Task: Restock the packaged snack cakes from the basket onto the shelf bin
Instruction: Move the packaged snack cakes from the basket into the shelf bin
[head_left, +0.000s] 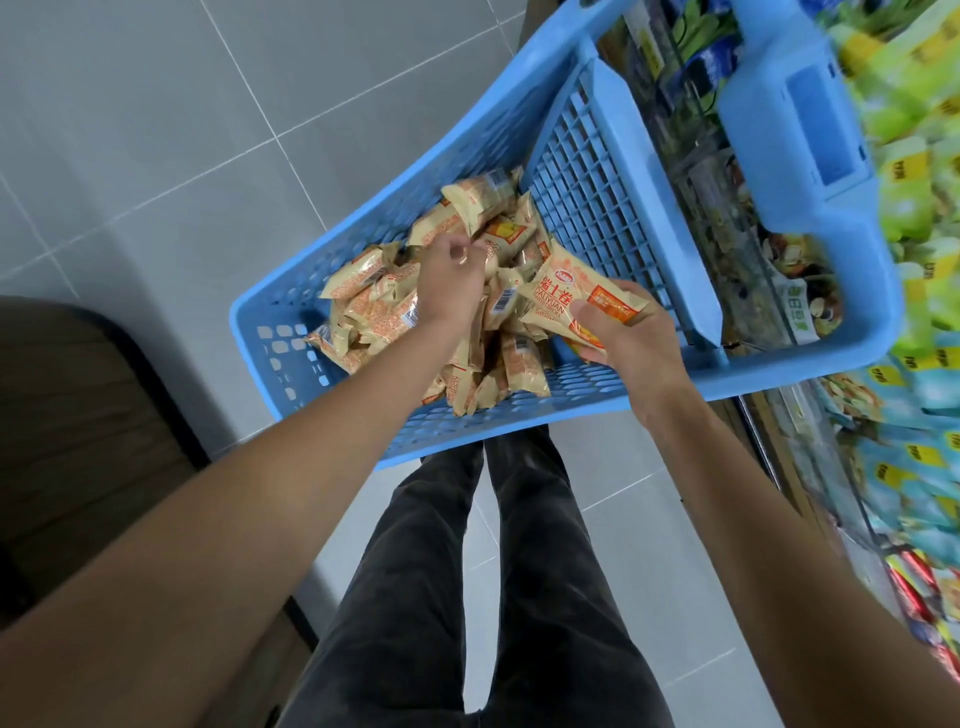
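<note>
A blue plastic basket (322, 374) stands in front of me, with a heap of several beige-and-orange snack cake packs (374, 306) inside it. My left hand (452, 280) reaches into the heap, and its curled fingers pinch a pack near the top of the pile. Over the basket's right side, my right hand (628, 332) grips a snack cake pack (566, 301), held flat with its printed face up. The shelf bins (789, 270) lie to the right, partly hidden behind the basket.
Shelves on the right hold green, yellow and blue snack bags (914, 197) and mixed packs lower down. The basket's blue handle (795, 119) rises at the top right. Grey tiled floor (156, 130) spreads left; a dark brown cabinet (78, 426) stands at the left edge.
</note>
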